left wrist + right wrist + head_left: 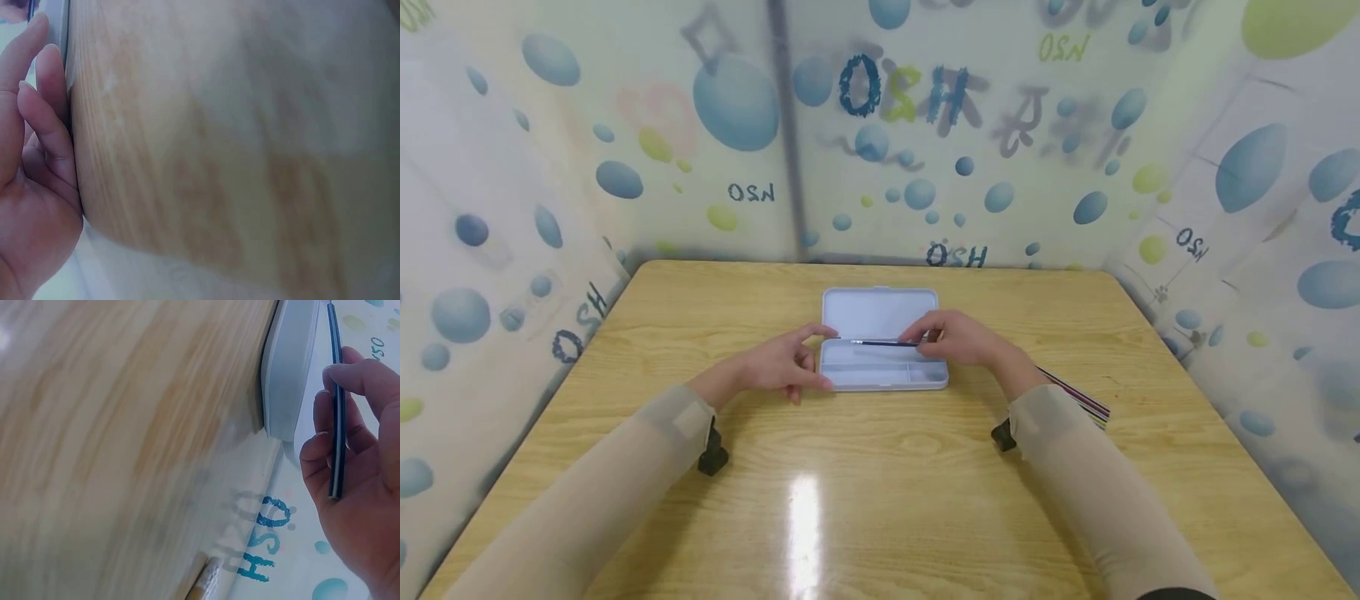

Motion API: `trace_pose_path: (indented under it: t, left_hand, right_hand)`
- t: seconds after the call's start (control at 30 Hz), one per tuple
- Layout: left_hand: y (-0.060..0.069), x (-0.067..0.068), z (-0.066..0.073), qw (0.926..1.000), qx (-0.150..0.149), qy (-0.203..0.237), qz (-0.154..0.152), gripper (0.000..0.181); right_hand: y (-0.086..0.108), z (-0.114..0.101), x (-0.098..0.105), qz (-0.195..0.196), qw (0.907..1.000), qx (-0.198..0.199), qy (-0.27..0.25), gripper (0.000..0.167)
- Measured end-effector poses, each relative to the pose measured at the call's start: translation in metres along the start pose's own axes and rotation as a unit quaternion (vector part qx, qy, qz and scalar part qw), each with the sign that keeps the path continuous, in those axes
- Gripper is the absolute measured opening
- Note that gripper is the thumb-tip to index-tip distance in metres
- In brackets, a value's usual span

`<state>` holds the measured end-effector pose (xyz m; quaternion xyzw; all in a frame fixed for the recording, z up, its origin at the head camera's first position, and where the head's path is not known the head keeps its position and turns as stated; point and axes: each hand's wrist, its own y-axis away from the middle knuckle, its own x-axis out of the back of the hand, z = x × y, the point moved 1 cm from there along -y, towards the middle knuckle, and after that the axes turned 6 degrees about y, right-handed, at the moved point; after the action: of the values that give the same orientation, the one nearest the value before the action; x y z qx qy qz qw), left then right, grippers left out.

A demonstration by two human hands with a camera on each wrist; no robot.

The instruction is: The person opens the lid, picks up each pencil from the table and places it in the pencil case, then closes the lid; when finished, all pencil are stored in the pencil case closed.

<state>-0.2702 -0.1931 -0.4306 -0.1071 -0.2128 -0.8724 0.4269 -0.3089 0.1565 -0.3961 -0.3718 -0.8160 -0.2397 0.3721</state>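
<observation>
A pale blue-white pencil case (865, 376) lies on the table with its lid (880, 311) folded back. Its tray has a long compartment and a small one at the right. My left hand (778, 364) touches the case's left side, index finger near the hinge and thumb at the front corner; its other fingers bend loosely in the left wrist view. Between thumb and fingers, my right hand (962, 337) pinches a dark striped pencil (338, 431). The pencil lies level above the tray near the hinge, its sharpened tip pointing left.
A bunch of striped pencils (1078, 398) lies on the wooden table (880, 500), partly behind the right forearm. Printed wall panels (880, 183) stand along the table's back and sides. A glare spot shows near the front.
</observation>
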Motion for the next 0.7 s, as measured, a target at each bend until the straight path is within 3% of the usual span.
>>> trace_pose_path:
  t: [0.7]
  left_hand:
    - [-0.001,0.001,0.000,1.0000,0.007,0.001,0.003,0.088]
  right_hand:
    - [-0.020,-0.019,-0.017,-0.040,0.9977,0.046,0.032,0.027]
